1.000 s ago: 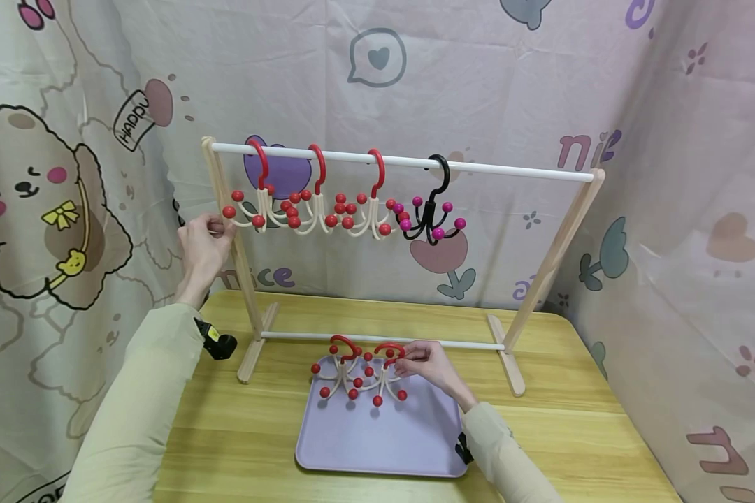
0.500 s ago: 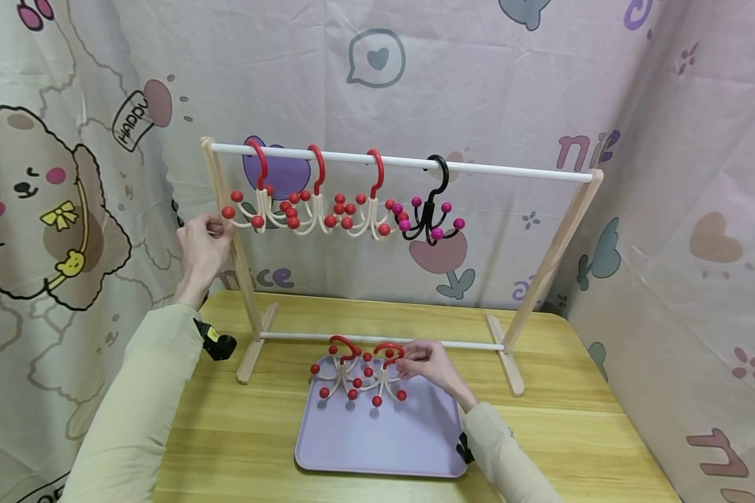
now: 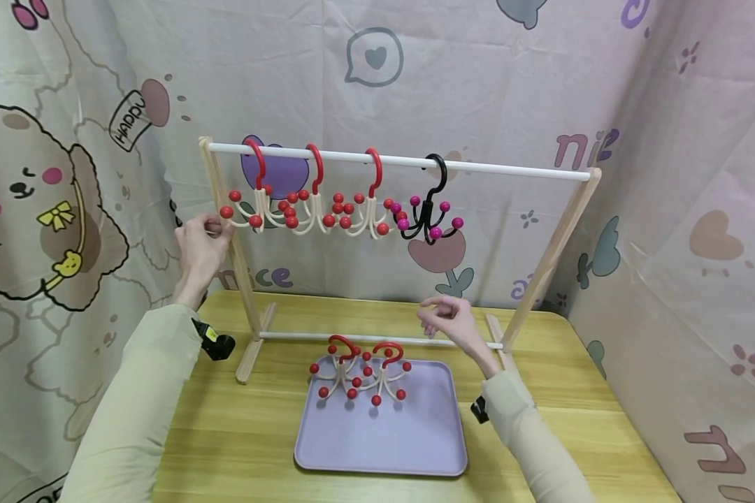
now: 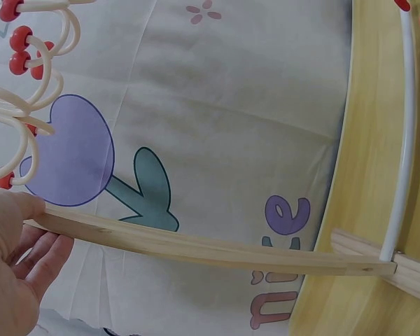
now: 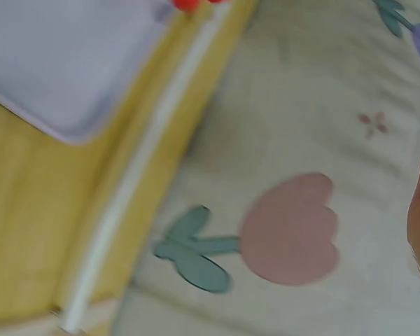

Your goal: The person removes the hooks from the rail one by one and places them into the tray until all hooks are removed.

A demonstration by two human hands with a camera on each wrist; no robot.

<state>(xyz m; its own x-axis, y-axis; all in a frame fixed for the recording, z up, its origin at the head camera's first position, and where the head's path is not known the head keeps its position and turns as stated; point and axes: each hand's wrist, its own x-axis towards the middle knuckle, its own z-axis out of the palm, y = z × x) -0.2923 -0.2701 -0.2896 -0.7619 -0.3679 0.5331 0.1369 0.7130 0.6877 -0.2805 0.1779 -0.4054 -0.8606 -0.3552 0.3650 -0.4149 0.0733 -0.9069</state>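
Observation:
My left hand (image 3: 200, 246) pinches the rack's left wooden post (image 4: 161, 239), thumb on one side and fingers on the other. In the head view my right hand (image 3: 454, 321) is in the air in front of the rack's lower bar, its fingers loosely bent and holding nothing. Two cream claw hooks with red hooks and red ball tips, a left one (image 3: 342, 374) and a right one (image 3: 384, 377), stand on the lilac tray (image 3: 384, 447). Three similar claw hooks (image 3: 315, 209) hang from the white upper rail (image 3: 509, 170), along with a black one with magenta balls (image 3: 427, 213).
The rack's right post (image 3: 555, 255) rises at the right, on a wooden foot. A white lower bar (image 3: 302, 337) runs behind the tray above the wooden table (image 3: 541, 433). Printed curtains (image 3: 377, 105) enclose the back and both sides.
My right hand has let go of the right claw hook on the tray and moved up and to the right. The left hand stays on the post.

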